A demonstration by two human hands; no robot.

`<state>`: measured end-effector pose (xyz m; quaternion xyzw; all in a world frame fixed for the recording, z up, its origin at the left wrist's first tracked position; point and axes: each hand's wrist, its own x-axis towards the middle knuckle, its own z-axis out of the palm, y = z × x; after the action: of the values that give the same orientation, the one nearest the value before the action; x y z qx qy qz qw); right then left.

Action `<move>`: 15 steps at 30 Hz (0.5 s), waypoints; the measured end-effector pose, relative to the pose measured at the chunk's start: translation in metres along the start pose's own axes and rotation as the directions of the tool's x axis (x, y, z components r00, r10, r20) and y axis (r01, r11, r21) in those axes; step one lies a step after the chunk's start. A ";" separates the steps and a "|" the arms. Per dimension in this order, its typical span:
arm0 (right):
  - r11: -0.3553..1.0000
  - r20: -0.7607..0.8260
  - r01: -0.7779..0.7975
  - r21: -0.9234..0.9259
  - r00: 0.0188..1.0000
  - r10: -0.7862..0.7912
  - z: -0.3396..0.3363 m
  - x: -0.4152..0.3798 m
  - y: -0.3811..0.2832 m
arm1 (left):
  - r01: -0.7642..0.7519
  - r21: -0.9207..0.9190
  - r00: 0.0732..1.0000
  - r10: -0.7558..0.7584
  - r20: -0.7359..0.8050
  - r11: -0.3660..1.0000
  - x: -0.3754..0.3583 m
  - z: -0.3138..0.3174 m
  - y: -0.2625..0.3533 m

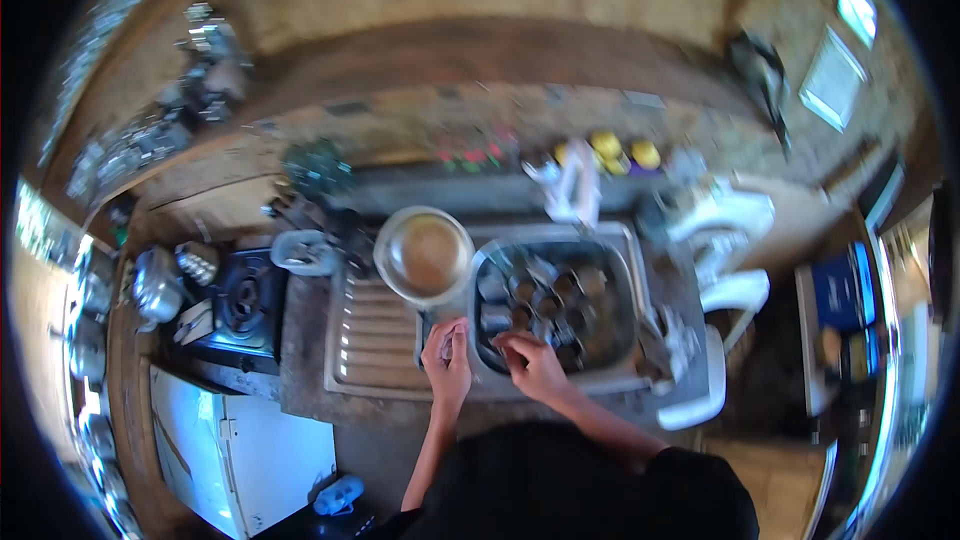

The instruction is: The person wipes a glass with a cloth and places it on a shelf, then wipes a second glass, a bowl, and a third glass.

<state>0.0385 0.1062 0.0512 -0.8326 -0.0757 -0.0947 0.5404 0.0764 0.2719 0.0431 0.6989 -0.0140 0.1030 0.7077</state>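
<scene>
My left hand (447, 357) is raised at the sink's front, between the ribbed drainboard (375, 340) and the basin (474, 290). Its fingers are bent and pressed together; whatever they may hold cannot be made out. Over the basin's near left edge is my right hand (533, 365), its fingers curled and pinched, contents hidden. Several dark, round cup-like vessels (548, 305) sit inside the basin. Just beyond my left hand stands a round metal bowl or pan (383, 275), with something brownish showing inside it.
A gas stove (245, 290) with metal pots (157, 285) is on the left. Beside it sits a grey plastic container (305, 253). A pale cloth (575, 190) hangs behind the basin near yellow items (610, 150). White plastic chairs (735, 290) stand right of the counter.
</scene>
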 end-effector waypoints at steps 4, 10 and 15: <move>0.984 -0.146 -0.125 -0.127 0.984 0.107 -0.049 -0.100 0.034 | 0.053 0.181 0.929 -0.115 0.351 0.982 -0.078 0.004 -0.029; 0.902 -0.430 -0.286 -0.324 0.894 0.129 -0.079 -0.141 0.062 | -0.089 0.309 0.807 -0.114 0.580 0.947 -0.085 0.029 -0.008; 0.819 -0.460 -0.306 -0.485 0.886 0.059 -0.092 -0.113 0.080 | -0.364 0.361 0.737 0.028 0.676 0.859 -0.056 0.071 -0.038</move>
<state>-0.0598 -0.0135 -0.0101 -0.9135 0.1560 -0.2375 0.2912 0.0367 0.1939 -0.0019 0.8344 -0.3088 -0.0688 0.4513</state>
